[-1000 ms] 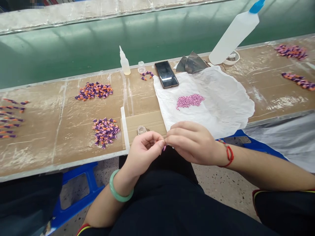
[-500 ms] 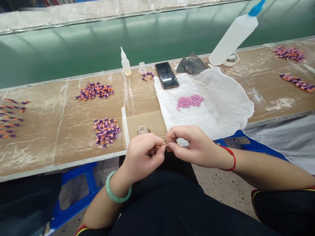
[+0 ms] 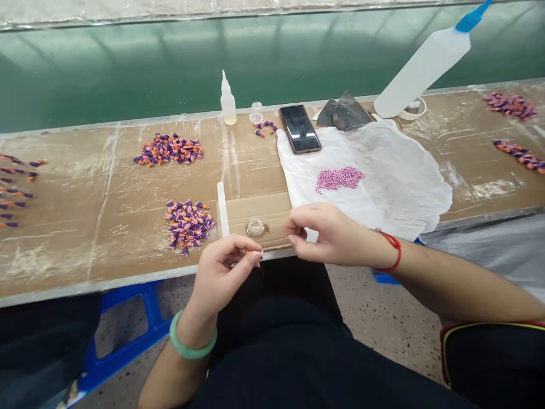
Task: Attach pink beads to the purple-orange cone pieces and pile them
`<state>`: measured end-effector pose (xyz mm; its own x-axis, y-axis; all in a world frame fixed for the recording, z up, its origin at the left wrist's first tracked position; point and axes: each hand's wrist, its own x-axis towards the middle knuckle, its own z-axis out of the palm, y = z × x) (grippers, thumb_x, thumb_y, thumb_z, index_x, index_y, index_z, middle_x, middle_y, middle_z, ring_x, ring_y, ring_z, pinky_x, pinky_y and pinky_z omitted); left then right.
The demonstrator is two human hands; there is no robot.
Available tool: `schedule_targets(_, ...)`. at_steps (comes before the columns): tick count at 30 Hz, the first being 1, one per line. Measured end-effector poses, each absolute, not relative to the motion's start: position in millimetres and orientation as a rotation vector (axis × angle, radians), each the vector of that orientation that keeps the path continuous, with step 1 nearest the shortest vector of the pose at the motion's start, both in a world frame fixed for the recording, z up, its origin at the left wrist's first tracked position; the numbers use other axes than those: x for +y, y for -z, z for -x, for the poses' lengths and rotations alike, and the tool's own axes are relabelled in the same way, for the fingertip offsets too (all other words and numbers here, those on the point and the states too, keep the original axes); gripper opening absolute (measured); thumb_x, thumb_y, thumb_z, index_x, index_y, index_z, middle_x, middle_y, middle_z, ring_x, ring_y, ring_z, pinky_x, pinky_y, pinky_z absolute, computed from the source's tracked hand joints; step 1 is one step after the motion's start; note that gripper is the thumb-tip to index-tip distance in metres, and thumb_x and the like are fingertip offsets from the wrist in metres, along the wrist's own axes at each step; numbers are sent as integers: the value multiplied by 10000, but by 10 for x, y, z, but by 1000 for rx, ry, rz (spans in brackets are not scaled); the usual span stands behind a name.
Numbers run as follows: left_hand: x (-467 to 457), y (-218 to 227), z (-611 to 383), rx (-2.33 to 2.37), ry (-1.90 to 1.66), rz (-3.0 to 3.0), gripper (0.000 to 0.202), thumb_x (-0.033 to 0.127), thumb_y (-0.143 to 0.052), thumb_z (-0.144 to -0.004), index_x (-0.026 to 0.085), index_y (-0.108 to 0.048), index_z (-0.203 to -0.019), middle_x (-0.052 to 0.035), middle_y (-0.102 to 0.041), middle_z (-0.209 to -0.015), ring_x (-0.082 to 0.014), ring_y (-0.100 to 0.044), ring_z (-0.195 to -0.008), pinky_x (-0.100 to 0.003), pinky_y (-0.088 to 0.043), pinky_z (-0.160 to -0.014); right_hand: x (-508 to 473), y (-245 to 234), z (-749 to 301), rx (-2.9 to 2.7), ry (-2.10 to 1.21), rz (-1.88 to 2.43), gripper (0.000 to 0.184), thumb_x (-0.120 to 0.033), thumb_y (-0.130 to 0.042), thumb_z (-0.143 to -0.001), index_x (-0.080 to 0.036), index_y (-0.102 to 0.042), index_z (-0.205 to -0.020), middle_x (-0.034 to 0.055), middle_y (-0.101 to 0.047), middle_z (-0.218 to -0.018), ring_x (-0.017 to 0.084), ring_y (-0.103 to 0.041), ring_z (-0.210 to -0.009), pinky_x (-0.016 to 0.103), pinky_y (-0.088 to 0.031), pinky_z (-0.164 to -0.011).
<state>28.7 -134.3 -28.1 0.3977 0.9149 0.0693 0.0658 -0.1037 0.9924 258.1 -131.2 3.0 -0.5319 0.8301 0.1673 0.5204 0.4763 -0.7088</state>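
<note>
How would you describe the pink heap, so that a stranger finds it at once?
On the long brown table, look for the crumpled white cloth, with a dark phone by its far left corner. The pink heap lies on this cloth, nearer than the phone; its pieces look much finer than those in the purple-and-orange heaps.
</note>
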Motion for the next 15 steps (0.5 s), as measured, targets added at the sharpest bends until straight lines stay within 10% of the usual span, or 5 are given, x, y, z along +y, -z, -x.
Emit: schedule_targets(15, -1302, 576, -84, 1007, -876, -1270, 225, 350, -797, -789, 146, -715, -743, -35, -685, -581, -116, -586, -476, -197, -457, -423, -692, -69, -2152, -2985, -455, 1335, 199, -121, -541, -755, -206, -432, -613, -38, -372, -515, 116, -238, -512, 273, -216, -520)
